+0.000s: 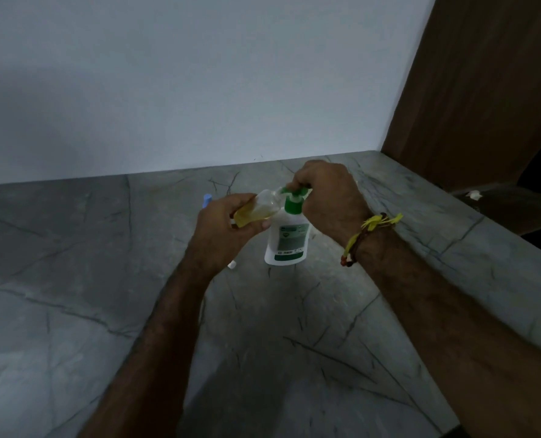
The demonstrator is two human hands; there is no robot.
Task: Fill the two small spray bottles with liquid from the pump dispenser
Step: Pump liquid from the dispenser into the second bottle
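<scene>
The small clear plastic spray bottle (256,210), part-filled with yellow liquid, sits just left of the frame's centre, tilted so its open neck meets the green spout of the white pump dispenser with a green label (286,238), which stands on the grey veined stone counter (73,279) at centre.

The likeliest failure, as I judge it, is liquid missing the narrow neck: if the bottle drifts off the spout as the pump is pressed, the stream would run down the bottle's side and over the fingers. A hard press could also tip or skid the dispenser, since nothing braces its base. With the bottle leaning this far, overfilling would spill at the mouth.

The left hand (228,226) is curled round the bottle's body, thumb along the underside. The right hand (322,191), upper centre, has its fingers bent down over the green pump head, pressing or gripping it; which one cannot be told. A yellow thread band (373,226) circles its wrist.

A blue cap (207,200) peeks out behind the left hand, possibly the second bottle.
</scene>
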